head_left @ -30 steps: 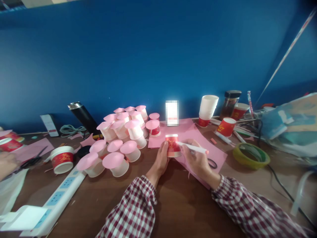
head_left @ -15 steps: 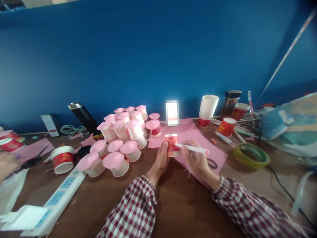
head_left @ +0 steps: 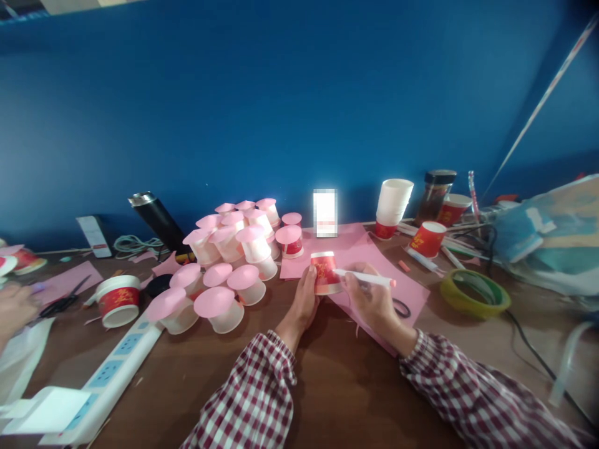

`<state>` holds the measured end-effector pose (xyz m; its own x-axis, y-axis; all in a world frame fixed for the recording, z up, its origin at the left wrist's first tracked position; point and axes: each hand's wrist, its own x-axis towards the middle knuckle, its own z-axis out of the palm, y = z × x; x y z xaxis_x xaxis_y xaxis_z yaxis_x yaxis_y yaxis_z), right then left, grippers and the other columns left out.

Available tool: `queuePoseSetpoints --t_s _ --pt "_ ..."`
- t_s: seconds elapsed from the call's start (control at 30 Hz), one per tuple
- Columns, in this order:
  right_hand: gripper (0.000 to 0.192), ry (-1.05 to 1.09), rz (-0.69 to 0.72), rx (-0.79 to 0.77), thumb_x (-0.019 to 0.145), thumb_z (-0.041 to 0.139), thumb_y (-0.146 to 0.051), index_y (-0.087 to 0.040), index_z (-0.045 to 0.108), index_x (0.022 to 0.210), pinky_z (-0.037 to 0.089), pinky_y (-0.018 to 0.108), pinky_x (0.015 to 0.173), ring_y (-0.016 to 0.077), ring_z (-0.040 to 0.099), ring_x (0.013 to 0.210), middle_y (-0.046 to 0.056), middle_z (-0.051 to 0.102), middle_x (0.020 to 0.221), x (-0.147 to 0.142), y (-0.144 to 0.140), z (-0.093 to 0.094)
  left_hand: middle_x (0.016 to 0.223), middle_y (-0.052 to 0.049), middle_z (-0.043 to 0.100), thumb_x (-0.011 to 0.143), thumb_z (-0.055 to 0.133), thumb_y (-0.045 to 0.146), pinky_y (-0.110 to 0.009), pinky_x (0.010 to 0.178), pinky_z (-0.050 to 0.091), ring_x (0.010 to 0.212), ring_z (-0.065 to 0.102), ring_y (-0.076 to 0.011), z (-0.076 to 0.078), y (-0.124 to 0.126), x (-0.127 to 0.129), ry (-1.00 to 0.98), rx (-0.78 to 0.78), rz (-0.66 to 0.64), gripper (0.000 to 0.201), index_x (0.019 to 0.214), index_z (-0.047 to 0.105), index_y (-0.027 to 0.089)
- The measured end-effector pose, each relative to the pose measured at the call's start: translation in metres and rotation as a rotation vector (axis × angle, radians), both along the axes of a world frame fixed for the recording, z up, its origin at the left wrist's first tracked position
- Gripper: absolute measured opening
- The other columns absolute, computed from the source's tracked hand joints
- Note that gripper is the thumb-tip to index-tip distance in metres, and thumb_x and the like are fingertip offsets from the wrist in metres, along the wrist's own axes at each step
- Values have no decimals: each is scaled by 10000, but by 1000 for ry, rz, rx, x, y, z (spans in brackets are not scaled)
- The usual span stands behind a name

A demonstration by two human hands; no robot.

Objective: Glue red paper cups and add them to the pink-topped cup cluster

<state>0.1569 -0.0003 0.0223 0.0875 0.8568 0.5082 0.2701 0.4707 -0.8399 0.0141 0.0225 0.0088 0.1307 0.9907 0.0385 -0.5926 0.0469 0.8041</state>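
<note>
Both arms wear long sleeves of dark red and white checked cloth, gathered at the cuffs just short of the bare left hand (head_left: 303, 304) and bare right hand (head_left: 372, 304).

The small red printed paper cup (head_left: 326, 273) has a smooth, faintly glossy skin, and under it lies a matt pink paper sheet (head_left: 355, 249). Left of that cup, the cluster of white cups capped with pink paper discs (head_left: 224, 262) looks dull and papery. The brown wooden tabletop (head_left: 337, 386) has a soft sheen. Right of the cup, the yellow-green tape roll (head_left: 475, 293) looks glossy plastic. The red-and-white checked sleeves (head_left: 262, 399) are woven cloth. The slim white marker (head_left: 365, 279) looks like smooth plastic.
</note>
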Motion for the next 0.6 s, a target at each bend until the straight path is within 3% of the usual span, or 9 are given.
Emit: queuePoseSetpoints --t_s 0.33,0.6 --pt "149 144 -34 5 920 575 -347 -201 589 892 513 258 594 157 631 684 26 657 776 -1 3 4 922 -52 680 876 615 500 -308 816 477 840 627 -167 -1 2 -1 -4 -16 -24 359 985 638 158" --pt "216 28 32 123 983 487 -363 -213 593 1098 542 295 682 165 647 738 51 691 888 -2 -5 9 1028 -135 722 836 568 654 -396 915 479 973 676 -254 3 1 -1 17 -76 -35 584 1085 659 134"
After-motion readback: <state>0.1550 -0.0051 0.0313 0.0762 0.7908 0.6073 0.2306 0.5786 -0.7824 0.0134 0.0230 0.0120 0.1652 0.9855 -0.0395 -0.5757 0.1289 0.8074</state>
